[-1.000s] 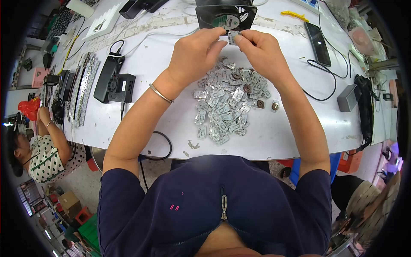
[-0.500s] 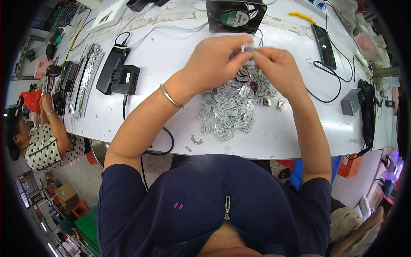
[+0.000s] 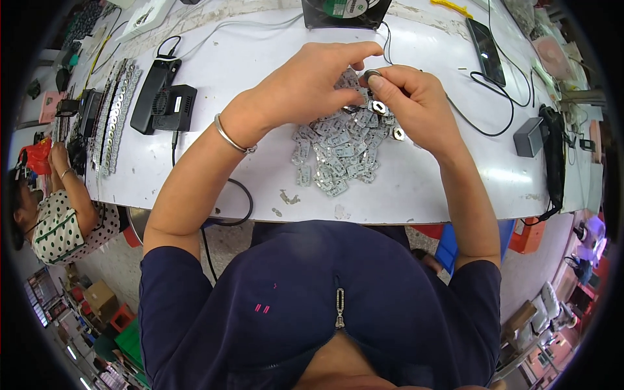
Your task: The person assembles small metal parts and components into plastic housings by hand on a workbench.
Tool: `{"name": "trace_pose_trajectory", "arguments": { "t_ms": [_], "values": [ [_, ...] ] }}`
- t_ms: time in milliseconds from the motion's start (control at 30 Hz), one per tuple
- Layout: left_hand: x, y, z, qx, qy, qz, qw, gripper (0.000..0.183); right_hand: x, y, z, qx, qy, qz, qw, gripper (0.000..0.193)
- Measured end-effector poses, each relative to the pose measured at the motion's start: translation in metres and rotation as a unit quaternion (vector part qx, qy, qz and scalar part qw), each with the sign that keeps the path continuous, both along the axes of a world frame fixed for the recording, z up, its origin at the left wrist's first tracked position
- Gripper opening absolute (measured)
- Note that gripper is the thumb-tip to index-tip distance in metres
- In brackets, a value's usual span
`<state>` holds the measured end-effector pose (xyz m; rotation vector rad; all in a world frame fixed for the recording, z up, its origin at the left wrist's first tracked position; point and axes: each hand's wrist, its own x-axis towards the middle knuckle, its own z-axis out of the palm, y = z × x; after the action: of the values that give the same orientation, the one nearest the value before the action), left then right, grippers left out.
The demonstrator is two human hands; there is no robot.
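In the foreground, on the near part of the white desk (image 3: pixel 448 195), pale worn patches (image 3: pixel 289 197). Next, at mid-desk, a loose heap of small flat pieces (image 3: pixel 341 153), silvery grey and shiny, roughly oblong, with small cut-outs, overlapping at many angles. At the right edge of the heap, a round piece (image 3: pixel 398 133) with a bright metallic rim and a dark centre. Over the far part of the heap, the left hand (image 3: pixel 318 79), with thumb and forefinger spread wide and nothing visible between the tips; impossible to tell the contents of the curled fingers behind. Opposite, the right hand (image 3: pixel 419 107), closed in a pinch of thumb and forefinger on a small round disc (image 3: pixel 371 74), dark-faced with a paler, metallic-looking edge. Farther back, a black square-framed fan (image 3: pixel 348 16).
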<state>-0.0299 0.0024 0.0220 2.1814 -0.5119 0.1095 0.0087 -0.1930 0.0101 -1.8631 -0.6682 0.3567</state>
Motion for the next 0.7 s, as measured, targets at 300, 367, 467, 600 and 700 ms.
{"name": "trace_pose_trajectory", "arguments": {
  "t_ms": [300,367,467,600,700],
  "values": [
    [0.006,0.002,-0.003,0.033,-0.025,-0.033,0.999,0.065,0.009,0.002,-0.003,-0.023,-0.008,0.055,0.998,0.024],
    [0.009,0.001,-0.012,0.028,-0.076,-0.066,0.995,0.065,0.012,0.004,-0.004,-0.038,0.003,0.064,0.997,0.024],
    [0.013,0.0,-0.005,-0.001,0.004,-0.045,0.999,0.051,0.015,0.006,-0.004,-0.037,0.009,0.053,0.998,0.026],
    [0.019,0.001,0.017,-0.007,0.105,-0.1,0.989,0.052,0.014,0.008,0.01,-0.088,0.0,0.044,0.995,0.025],
    [0.018,-0.001,0.009,-0.023,0.035,-0.078,0.996,0.05,0.018,0.005,-0.01,-0.015,-0.013,0.054,0.998,0.023]
  ]
}}
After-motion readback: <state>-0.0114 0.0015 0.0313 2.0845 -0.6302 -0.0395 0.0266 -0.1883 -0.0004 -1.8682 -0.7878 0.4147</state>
